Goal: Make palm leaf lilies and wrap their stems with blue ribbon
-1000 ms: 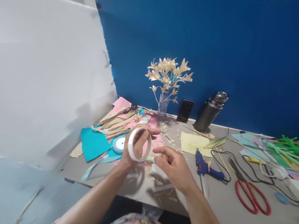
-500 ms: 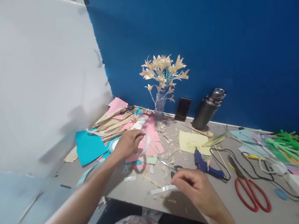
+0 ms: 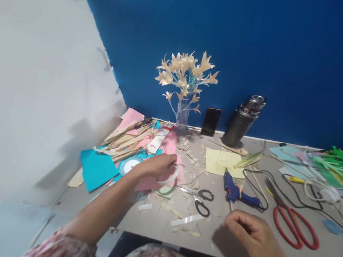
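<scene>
My left hand [image 3: 159,166] is closed on a white tape roll [image 3: 170,177], holding it over pink paper. Just right of the roll lie small black-handled scissors [image 3: 203,202]. My right hand [image 3: 249,234] is curled above the front of the table, fingertips pinched together. A thin brownish stalk-like piece [image 3: 230,206] shows at those fingertips, but I cannot make out whether it is held. Beyond this hand rests a blue glue gun [image 3: 232,190]. A clear whitish strip [image 3: 187,220] lies on the table between my hands.
Red-handled scissors [image 3: 295,227] and a black cord lie at the right. Along the blue wall stand a vase of cream flowers [image 3: 182,113], a phone [image 3: 211,122] and a flask [image 3: 243,120]. Dry husks [image 3: 129,140], blue paper [image 3: 97,169] and green pipe cleaners [image 3: 342,164] lie around.
My right hand has moved right, away from the whitish strip, uncovering the black scissor handles. My left hand has shifted slightly right and down with the tape roll.
</scene>
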Available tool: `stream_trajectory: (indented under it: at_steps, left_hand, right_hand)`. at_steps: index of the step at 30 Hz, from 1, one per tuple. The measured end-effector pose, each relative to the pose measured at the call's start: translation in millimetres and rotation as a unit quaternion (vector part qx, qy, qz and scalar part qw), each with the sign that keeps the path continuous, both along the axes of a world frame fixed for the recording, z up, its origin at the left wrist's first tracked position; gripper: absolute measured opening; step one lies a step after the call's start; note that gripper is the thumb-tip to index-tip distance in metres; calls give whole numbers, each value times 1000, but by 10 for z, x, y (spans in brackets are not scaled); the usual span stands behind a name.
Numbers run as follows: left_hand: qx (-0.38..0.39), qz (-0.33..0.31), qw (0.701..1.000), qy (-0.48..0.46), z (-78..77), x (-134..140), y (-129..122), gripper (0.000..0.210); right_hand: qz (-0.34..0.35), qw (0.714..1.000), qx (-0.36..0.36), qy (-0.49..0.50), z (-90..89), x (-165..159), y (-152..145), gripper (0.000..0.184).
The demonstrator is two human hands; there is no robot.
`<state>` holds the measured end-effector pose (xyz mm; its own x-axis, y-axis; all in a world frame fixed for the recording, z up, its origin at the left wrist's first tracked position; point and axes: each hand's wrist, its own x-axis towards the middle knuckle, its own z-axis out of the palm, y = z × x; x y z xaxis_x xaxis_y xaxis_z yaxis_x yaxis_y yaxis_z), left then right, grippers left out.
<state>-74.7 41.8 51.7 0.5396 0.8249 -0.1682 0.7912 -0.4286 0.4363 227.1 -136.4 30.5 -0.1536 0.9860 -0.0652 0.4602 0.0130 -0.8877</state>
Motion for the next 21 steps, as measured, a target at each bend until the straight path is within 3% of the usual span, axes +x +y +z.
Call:
stream_trajectory:
  at_steps: [4,6,9,13,16,21]
  left_hand:
    - [1,-2,995,-95,254,-247,-135,18]
    - [4,6,994,-113,288,-256,-125,16]
    - [2,-4,994,-106,180,-102,-74,16]
    - [-18,-39,997,-69,-30,150,-71,18]
    - [-36,-64,997,-32,-46,141,-182,17]
    - [-63,-86,993,-59,106,-253,-491,17]
  right_hand:
    - [-11,1000,-8,-12,-57,37,27,42]
    - [-8,999,-4,-50,-50,-62,124,40]
    - [22,979,-6,-202,-35,-335,353,28]
    - [75,897,0,-435,-64,-630,613,18]
    - [92,870,8,-485,-121,-665,677,18]
    - [98,877,12,-470,-196,-561,643,20]
